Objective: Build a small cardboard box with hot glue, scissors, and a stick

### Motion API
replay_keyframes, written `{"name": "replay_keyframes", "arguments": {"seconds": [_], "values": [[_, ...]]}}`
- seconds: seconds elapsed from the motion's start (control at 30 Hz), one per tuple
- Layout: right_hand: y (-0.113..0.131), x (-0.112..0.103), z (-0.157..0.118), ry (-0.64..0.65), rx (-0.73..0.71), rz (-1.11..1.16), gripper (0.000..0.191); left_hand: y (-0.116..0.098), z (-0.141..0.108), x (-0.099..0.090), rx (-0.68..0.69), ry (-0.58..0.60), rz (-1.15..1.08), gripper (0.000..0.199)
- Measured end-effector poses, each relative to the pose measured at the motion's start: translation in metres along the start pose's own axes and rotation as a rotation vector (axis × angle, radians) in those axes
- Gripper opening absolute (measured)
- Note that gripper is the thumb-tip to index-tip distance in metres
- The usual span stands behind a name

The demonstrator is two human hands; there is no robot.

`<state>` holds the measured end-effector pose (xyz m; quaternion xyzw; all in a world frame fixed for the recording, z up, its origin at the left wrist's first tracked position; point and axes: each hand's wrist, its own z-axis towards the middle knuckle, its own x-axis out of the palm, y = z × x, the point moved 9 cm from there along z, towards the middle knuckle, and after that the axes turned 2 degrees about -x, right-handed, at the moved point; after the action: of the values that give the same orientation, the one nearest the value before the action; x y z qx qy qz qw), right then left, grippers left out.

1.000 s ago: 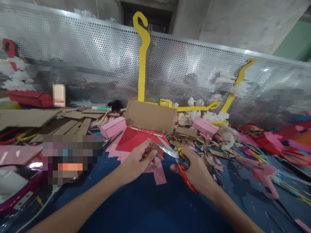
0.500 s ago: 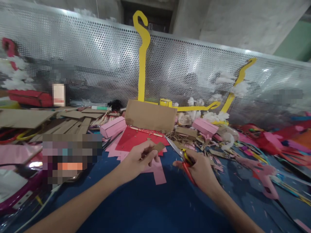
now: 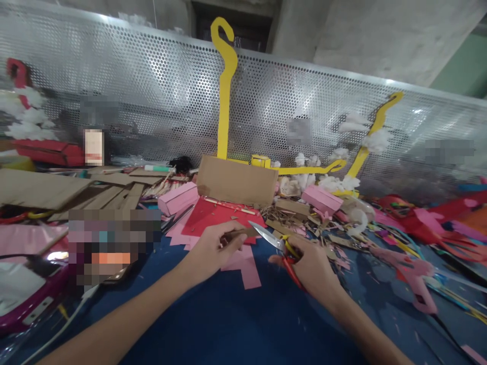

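Note:
My left hand [image 3: 220,246] pinches a small piece of brown cardboard [image 3: 249,232] between thumb and fingers. In my right hand [image 3: 310,263] is a pair of scissors [image 3: 268,235] with red and yellow handles, its blades pointing left. The blade tips reach the cardboard piece; whether they cut into it I cannot tell. Beneath the left hand lie pink paper pieces [image 3: 249,268] and a red sheet [image 3: 201,218]. Behind them a brown cardboard panel [image 3: 238,180] stands up, with a tall yellow hook-topped strip [image 3: 225,101] rising at its back.
A pink glue gun [image 3: 411,274] lies at the right, its cord running down. Cardboard strips [image 3: 110,203] are piled at the left. Pink paper boxes [image 3: 322,199] and scraps sit around the middle. A perforated metal panel [image 3: 160,86] spans the back.
The scissors have moved left and slightly down, so their tips now meet the cardboard piece in my left hand. The left hand has barely moved.

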<state>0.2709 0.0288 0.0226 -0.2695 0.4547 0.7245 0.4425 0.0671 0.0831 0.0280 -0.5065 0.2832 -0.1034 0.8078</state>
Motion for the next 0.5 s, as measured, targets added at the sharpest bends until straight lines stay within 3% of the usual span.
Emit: {"name": "replay_keyframes", "arguments": {"seconds": [0.13, 0.5], "values": [[-0.0006, -0.0031, 0.0022, -0.017, 0.020, -0.056, 0.037, 0.0009, 0.0005, -0.0033, -0.025, -0.025, 0.016, 0.025], [0.0059, -0.0037, 0.0028, 0.031, -0.052, -0.032, 0.042, -0.0014, 0.0003, -0.0033, -0.026, -0.011, 0.013, 0.025]]}}
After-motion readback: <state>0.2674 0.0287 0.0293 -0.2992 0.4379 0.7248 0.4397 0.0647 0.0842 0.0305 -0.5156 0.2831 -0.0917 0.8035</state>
